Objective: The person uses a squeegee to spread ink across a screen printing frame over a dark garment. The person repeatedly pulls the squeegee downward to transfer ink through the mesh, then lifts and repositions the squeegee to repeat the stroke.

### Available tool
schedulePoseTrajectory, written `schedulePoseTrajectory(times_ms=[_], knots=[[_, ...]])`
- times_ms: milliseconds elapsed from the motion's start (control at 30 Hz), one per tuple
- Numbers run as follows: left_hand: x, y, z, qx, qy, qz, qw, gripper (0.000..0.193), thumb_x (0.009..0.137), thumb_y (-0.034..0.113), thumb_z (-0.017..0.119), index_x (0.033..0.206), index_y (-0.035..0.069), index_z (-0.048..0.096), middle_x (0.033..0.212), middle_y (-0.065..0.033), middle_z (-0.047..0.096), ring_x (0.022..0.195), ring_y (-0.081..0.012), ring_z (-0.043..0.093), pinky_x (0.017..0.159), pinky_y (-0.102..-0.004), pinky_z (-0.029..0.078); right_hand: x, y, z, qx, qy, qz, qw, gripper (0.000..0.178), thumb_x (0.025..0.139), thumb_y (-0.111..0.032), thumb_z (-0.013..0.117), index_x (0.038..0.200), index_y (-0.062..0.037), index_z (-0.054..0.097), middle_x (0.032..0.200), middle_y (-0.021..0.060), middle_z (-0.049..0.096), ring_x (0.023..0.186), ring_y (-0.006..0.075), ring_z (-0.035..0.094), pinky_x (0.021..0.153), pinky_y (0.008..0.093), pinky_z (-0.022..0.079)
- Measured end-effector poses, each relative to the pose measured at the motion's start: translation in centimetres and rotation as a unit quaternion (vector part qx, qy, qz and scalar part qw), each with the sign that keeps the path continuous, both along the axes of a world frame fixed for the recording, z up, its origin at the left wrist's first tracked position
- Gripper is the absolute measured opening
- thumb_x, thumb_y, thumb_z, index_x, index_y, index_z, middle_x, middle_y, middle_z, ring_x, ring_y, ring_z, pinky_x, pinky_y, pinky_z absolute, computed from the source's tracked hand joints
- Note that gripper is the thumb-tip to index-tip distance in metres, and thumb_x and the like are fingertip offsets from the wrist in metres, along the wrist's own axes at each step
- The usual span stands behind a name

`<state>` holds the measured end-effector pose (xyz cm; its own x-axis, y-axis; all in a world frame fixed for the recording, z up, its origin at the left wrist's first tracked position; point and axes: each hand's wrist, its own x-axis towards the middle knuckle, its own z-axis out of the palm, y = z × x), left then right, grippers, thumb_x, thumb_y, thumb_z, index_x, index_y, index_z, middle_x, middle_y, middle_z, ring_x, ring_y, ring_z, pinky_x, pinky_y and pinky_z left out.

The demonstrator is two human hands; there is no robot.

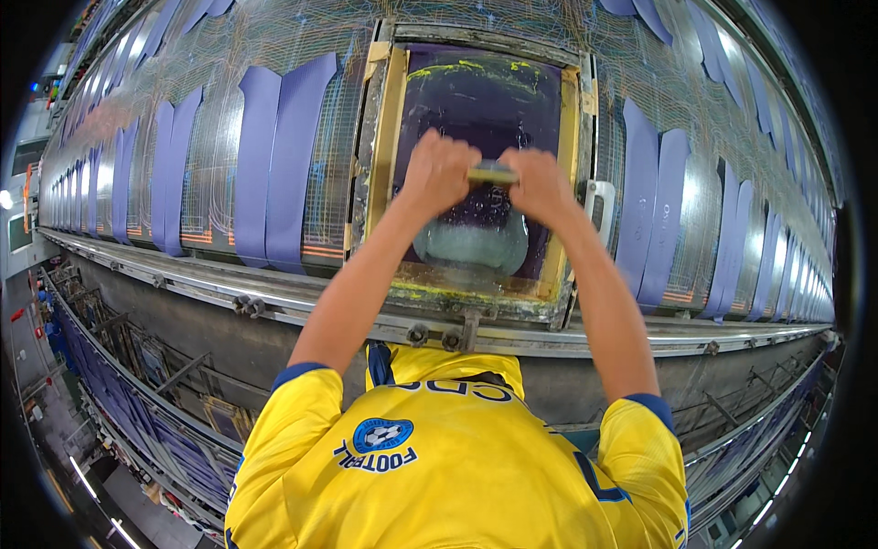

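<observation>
Both my arms reach forward over a framed printing screen [569, 110] lying on a long table. My left hand [441, 171] and my right hand [538, 186] are closed around the two ends of a squeegee [493, 172], near the middle of the dark mesh. Its blade edge is hard to make out. A wet, pale translucent pool of ink [471, 245] lies on the mesh on the near side of the squeegee. Yellow smears [462, 67] mark the far end of the mesh. Yellowish tape lines the inside of the frame.
Flat purple fabric pieces [297, 160] lie in rows on the table to the left, with more purple pieces [651, 206] to the right. A metal rail [201, 281] runs along the near table edge. A white handle [600, 209] stands beside the frame's right side.
</observation>
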<state>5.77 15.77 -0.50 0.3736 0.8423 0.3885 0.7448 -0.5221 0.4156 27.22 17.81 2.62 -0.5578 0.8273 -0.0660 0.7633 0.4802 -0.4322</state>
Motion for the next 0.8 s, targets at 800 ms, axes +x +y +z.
schedulePoseTrajectory(times_ms=[800], knots=[[5.1, -4.5, -3.7, -0.033, -0.003, 0.031, 0.999, 0.023, 0.060, 0.009, 0.074, 0.081, 0.014, 0.068, 0.088, 0.0021, 0.064, 0.092, -0.0202, 0.058, 0.089, -0.0358, 0.041, 17.7, 5.5, -4.3, 0.081, 0.123, -0.436, 0.888, 0.024, 0.100, -0.026, 0.066, 0.095, -0.0024, 0.064, 0.086, 0.0111, 0.066, 0.081, 0.0232, 0.065, 0.076, 0.0383, 0.051]])
